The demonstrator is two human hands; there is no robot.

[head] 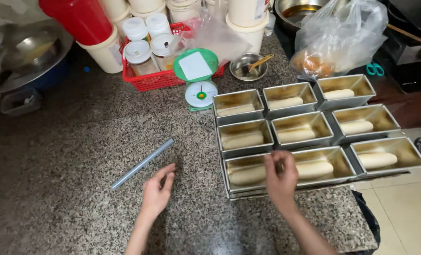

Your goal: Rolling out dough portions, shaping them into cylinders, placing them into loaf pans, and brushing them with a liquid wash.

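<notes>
Fingers of right hand [281,178] curled over metal loaf tin [286,172]; left hand [157,191] spread above speckled granite counter [68,156].

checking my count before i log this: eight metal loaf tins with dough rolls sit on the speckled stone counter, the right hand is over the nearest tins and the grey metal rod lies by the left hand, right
Not quite: the head view shows nine rectangular metal loaf tins, three rows of three, not eight. The rest holds: each has a pale dough roll, they sit on the speckled stone counter, the right hand is over the nearest tins, and the grey metal rod lies by the left hand.
</notes>
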